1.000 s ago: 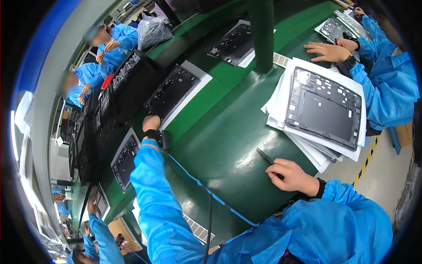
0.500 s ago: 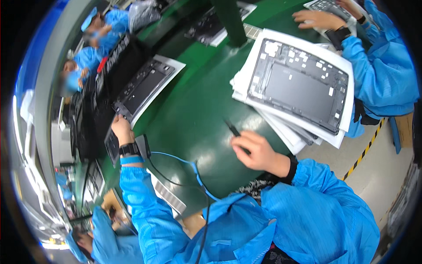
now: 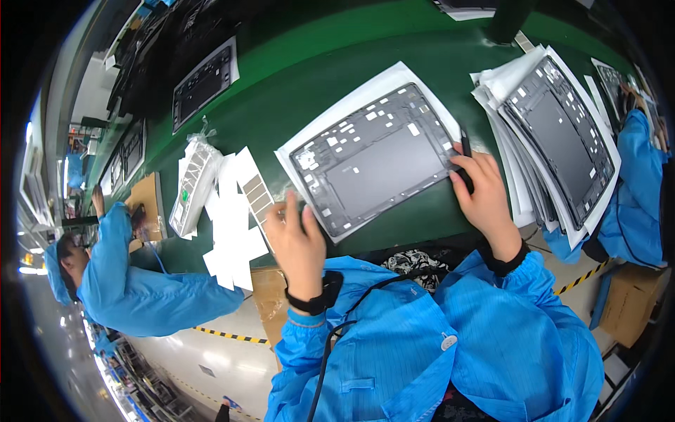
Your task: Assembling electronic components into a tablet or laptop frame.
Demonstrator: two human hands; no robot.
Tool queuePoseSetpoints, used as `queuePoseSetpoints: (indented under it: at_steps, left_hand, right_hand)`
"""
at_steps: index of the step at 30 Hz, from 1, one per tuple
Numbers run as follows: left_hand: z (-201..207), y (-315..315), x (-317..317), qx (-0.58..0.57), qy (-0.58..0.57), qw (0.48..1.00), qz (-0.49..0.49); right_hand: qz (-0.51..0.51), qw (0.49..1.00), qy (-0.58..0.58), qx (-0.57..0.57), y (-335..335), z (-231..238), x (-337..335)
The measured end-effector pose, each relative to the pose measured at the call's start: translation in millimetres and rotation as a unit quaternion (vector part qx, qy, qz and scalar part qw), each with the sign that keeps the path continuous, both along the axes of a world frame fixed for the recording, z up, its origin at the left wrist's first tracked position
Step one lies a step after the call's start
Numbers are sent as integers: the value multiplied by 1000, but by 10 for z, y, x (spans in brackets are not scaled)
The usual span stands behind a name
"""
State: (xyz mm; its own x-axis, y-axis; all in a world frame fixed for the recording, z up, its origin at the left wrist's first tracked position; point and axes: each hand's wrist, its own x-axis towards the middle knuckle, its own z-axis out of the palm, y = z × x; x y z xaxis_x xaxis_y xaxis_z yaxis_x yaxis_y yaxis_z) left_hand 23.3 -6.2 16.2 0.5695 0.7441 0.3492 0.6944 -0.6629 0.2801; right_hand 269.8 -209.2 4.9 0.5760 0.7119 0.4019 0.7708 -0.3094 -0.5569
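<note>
A dark grey tablet back housing (image 3: pixel 380 169) with several small white patches lies on a white foam sheet (image 3: pixel 401 74) in front of me. My right hand (image 3: pixel 485 190) is at its right edge, closed round a slim black pen-like tool (image 3: pixel 465 144) that points away from me. The tool's kind is not clear. My left hand (image 3: pixel 299 243) is by the lower left corner of the housing, fingers apart, with nothing visible in it. Beside its fingers runs a strip of grey rectangular stickers (image 3: pixel 259 199). Whether the fingertips touch the housing or the strip, I cannot tell.
A stack of similar housings with white sheets (image 3: pixel 562 141) stands at the right. White paper pieces (image 3: pixel 232 225) and a clear plastic-wrapped bundle (image 3: pixel 197 179) lie left. Another housing (image 3: pixel 204 88) is at far left. Co-workers in blue sit left (image 3: pixel 133 281) and right (image 3: pixel 633 190).
My view has turned. My left hand has left the housing at the far left and is now beside one directly before me. My right hand, still holding the black tool, has reached this housing's right edge.
</note>
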Motion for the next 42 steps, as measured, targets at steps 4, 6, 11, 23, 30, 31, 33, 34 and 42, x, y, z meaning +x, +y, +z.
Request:
queuePoseSetpoints:
  at_steps: [4, 6, 11, 23, 30, 31, 33, 34, 42]
  left_hand:
    - [-125, 183, -474, -15, 102, 995, -16]
    - [-135, 4, -549, -45, 71, 995, -60]
    - [-44, -137, -520, -128, 54, 986, -88]
    - [-234, 102, -574, -111, -18, 979, -170]
    - [-255, 128, -574, -98, -7, 979, -180]
    - [-250, 132, -576, -97, -2, 978, -185]
    - [-246, 124, -575, -102, 1, 978, -184]
    - [-245, 121, -573, -105, 4, 977, -184]
    - [-219, 104, -567, -109, 13, 977, -180]
  right_hand:
    - [-5, 998, 51, 38, -2, 148, -21]
    - [-11, 985, 150, 89, 0, 196, -69]
    - [116, 864, 422, 248, 541, 517, -599]
    - [156, 861, 484, 18, 1662, 80, -1118]
    - [159, 896, 414, -15, 1706, 27, -1110]
    - [155, 900, 408, 8, 1709, 20, -1116]
    - [152, 903, 401, 30, 1712, 17, -1130]
    - [148, 904, 400, 38, 1711, 25, -1137]
    - [161, 910, 383, 8, 1695, 54, -1133]
